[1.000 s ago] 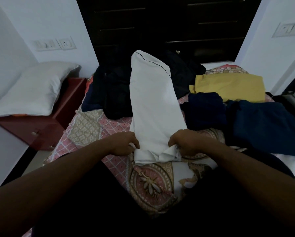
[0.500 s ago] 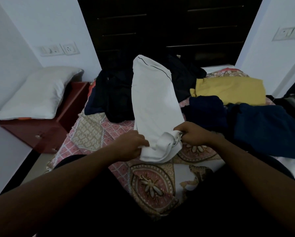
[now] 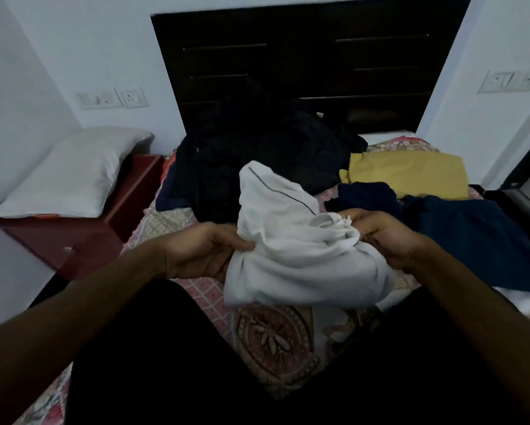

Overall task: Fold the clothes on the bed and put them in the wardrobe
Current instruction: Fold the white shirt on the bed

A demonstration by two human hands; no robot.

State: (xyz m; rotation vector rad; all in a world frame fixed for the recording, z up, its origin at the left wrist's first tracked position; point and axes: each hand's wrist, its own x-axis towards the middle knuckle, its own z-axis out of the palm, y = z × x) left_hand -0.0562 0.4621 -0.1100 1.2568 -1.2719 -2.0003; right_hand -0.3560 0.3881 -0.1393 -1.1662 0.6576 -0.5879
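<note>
Over the patterned bed, left hand and right hand pinch the soft white cloth garment; it looks light and floppy, best held by its edges.

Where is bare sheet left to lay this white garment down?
Bare bedsheet shows below the white garment, and a strip left of the black pile by the nightstand. Crowded: yellow garment and navy clothes fill the right.
</note>
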